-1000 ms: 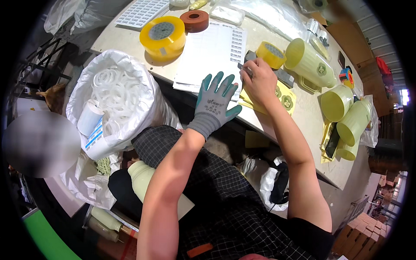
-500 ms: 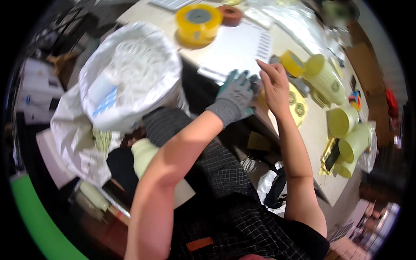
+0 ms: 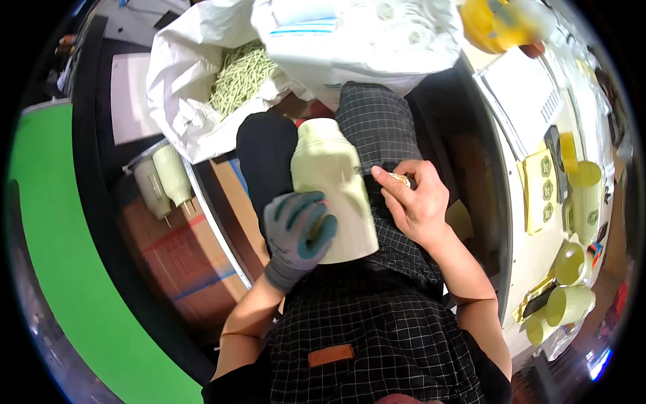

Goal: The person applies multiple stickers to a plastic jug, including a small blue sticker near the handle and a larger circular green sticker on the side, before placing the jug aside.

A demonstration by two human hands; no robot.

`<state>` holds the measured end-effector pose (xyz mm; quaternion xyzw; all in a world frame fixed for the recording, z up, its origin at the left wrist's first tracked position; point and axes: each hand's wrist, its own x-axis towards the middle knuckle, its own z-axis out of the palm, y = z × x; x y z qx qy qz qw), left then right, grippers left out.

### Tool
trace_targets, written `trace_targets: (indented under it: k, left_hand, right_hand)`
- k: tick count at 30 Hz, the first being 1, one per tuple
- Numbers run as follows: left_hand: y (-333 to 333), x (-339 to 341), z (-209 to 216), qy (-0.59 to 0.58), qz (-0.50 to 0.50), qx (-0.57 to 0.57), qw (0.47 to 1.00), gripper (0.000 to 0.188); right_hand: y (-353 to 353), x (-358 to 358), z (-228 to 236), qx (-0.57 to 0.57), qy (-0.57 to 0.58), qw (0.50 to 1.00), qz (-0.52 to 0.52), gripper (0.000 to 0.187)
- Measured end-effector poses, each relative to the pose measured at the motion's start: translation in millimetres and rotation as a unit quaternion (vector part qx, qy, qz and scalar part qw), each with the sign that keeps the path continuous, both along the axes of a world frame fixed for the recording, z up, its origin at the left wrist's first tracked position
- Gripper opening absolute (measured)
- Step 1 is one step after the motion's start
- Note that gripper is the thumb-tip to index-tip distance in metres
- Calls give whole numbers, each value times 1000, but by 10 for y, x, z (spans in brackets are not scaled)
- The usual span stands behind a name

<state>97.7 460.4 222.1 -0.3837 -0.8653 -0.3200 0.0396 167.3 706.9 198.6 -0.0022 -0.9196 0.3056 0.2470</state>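
A pale green flask (image 3: pixel 330 168) is laid along the lap, its narrower stepped neck pointed away from the body and its broad base turned toward the apron (image 3: pixel 363 310). Beyond the flask, a large white sack (image 3: pixel 363 79) is filled with translucent white rings (image 3: pixel 383 20); beyond it to the left, a second white sack (image 3: pixel 178 114) is partly filled with thin pale green pieces (image 3: pixel 242 77), heaped loosely inside. Left of the flask, two pale green vessels (image 3: pixel 172 175) are seen above a brown cardboard box (image 3: pixel 168 256). Well to the right of the flask, several yellow-green cups (image 3: pixel 572 306) are laid on the table (image 3: pixel 515 286), some with their mouths turned toward the flask, and nearer to it a yellow sheet (image 3: pixel 535 195) is marked with round dark emblems. The flask is placed between the two hands, which are held apart: its left side is touched by the gloved left hand (image 3: pixel 296 229), whose fingers are curled, though how firmly it is gripped cannot be told; just beside its right edge, a small patterned object (image 3: pixel 402 179) is pinched in the bare right hand (image 3: pixel 420 198), mostly hidden by the fingers
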Motion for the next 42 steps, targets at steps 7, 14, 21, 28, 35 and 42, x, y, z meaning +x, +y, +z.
trace_targets:
  k: [7,14,21,28,35,42]
  left_hand:
    - [56,287,-238,39,17,81,996,33]
    - [11,348,-351,32,27,102,994,32]
    - [-33,367,-361,-9,30,109,994,35]
    - [3,360,-388,-9,25,122,992,32]
    - [-10,450,-464,6,65,102,993,39]
    - [22,462,-455,0,99,98,990,50]
  right_hand:
    - [-255,-148,102,109,3,990,88,51]
    - [-369,-244,143,160,8,982,96,47]
    - [-440,-185,166,185,-9,979,84,45]
    - [-471,-230,238,201,-11,975,96,47]
    - [-509,-247,292,212,-23,972,96,45]
    - [-490,-284,347,229,-25,967,111,48]
